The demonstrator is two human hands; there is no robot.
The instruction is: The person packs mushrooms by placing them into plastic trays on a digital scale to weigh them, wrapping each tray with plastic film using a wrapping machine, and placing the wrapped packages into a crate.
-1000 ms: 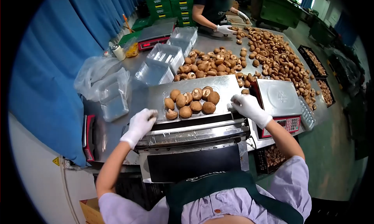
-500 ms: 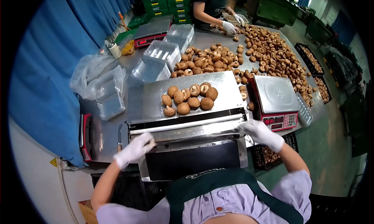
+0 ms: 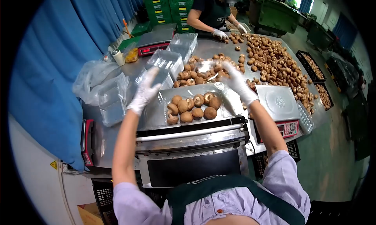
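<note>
A clear tray of brown mushrooms [image 3: 197, 113] sits on the metal top of a film-wrapping machine [image 3: 192, 137], its white roller along the near side. Clear plastic film [image 3: 229, 98] shines over and beyond the tray, stretched between my gloved hands. At the tray's left, my left hand [image 3: 145, 91] is raised, its fingers closed at the film's edge. Over the far right corner, my right hand [image 3: 236, 81] grips the film's other side; its fingertips are blurred. Loose mushrooms [image 3: 192, 74] lie just past the film.
Clear empty trays [image 3: 166, 60] are stacked at the far left. A red scale [image 3: 278, 101] stands at the right, another scale [image 3: 156, 37] at the back left. A large mushroom pile [image 3: 270, 60] covers the right side. A co-worker's gloved hands [image 3: 220, 34] handle mushrooms across the table.
Both my hands have moved from the roller forward past the tray, drawing film across the mushrooms. The co-worker's hand has shifted left.
</note>
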